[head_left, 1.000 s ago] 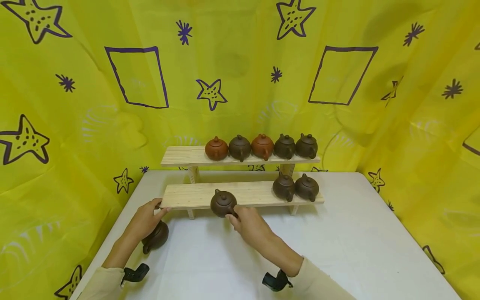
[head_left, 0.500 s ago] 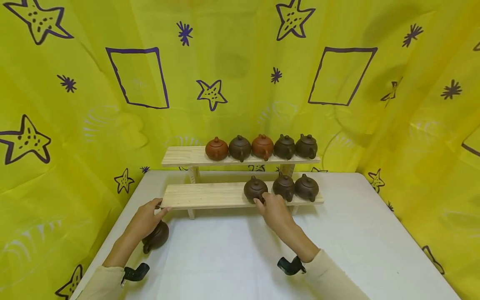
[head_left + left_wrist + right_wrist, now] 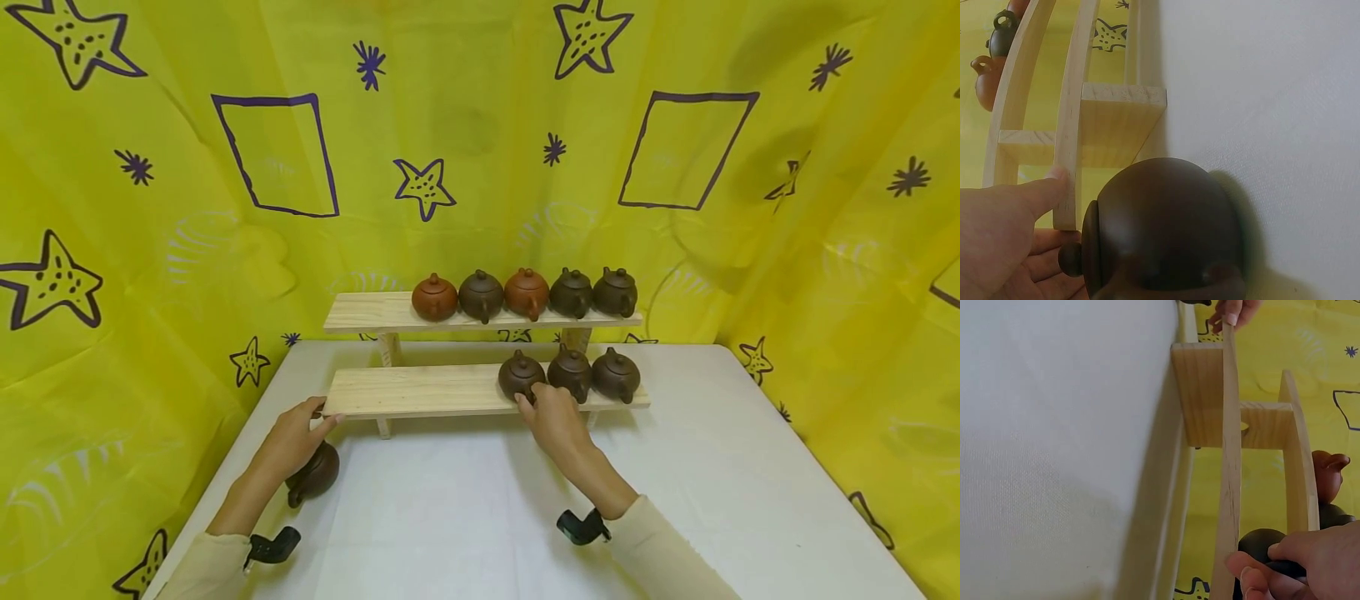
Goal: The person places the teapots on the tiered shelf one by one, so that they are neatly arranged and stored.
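My right hand (image 3: pixel 558 423) pinches the handle of a dark brown clay teapot (image 3: pixel 519 375) on the lower board of a wooden two-tier shelf (image 3: pixel 412 390). Two more dark teapots stand just to its right, close beside it. In the right wrist view the thumb and fingers hold the dark handle at the board's front edge, and part of the pot is hidden. My left hand (image 3: pixel 291 442) grips the left end of the lower board, thumb over the edge and fingers beneath, as the left wrist view shows. Another brown teapot (image 3: pixel 1166 225) rests on the table close by that hand, partly covered by it.
On the upper board (image 3: pixel 367 310) several teapots stand in a row toward the right, two reddish (image 3: pixel 434 298) and the others dark. A white cloth (image 3: pixel 450 517) covers the table. Yellow patterned curtain (image 3: pixel 480 125) hangs behind and at both sides.
My right hand has carried the teapot from in front of the lower board's middle to the right, up beside the two dark teapots. The left hand stays on the board's end.
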{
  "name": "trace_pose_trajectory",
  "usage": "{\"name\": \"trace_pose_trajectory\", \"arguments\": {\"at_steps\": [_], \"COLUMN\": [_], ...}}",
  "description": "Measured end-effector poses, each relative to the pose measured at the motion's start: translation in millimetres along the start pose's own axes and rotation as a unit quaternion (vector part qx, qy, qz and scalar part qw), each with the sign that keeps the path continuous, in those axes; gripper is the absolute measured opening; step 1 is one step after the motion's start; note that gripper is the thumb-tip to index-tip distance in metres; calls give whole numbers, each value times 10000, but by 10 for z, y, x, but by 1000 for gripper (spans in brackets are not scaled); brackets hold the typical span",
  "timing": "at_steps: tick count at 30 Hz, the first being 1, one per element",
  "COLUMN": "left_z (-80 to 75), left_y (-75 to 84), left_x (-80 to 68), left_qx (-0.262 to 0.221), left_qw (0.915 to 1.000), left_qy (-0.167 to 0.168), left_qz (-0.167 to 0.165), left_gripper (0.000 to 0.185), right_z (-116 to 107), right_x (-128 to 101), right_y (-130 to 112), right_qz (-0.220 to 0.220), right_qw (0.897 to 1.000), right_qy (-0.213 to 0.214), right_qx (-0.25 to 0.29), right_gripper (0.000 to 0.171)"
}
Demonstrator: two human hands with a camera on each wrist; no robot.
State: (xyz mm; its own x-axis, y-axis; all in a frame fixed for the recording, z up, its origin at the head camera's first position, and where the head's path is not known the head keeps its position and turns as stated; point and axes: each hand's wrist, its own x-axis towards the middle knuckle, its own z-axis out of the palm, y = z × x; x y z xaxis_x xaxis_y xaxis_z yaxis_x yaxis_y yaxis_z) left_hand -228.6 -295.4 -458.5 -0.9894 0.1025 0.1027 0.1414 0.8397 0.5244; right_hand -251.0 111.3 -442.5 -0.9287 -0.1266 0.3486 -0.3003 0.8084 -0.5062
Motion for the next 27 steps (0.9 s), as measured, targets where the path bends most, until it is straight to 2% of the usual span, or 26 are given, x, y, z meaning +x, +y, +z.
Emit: {"name": "trace_pose_trajectory", "arguments": {"at_steps": [18, 23, 27], "left_z": [-2, 5, 0], "left_y": [8, 2, 4], "left_x": [7, 10, 15], "left_qx": [-7, 1, -1], "left_qw": [10000, 10000, 10000], "left_qy": [-39, -36, -58], "left_qz": [-63, -73, -68], "left_gripper": [56, 56, 56], "right_z": [6, -7, -28], "right_x": [66, 68, 36], "right_y": [20, 35, 41], "right_qz": [133, 205, 294], "right_qw": [9996, 9996, 9990], "right_qy": [106, 83, -246], "right_qx": [-206, -189, -225], "right_gripper": [35, 50, 59]}}
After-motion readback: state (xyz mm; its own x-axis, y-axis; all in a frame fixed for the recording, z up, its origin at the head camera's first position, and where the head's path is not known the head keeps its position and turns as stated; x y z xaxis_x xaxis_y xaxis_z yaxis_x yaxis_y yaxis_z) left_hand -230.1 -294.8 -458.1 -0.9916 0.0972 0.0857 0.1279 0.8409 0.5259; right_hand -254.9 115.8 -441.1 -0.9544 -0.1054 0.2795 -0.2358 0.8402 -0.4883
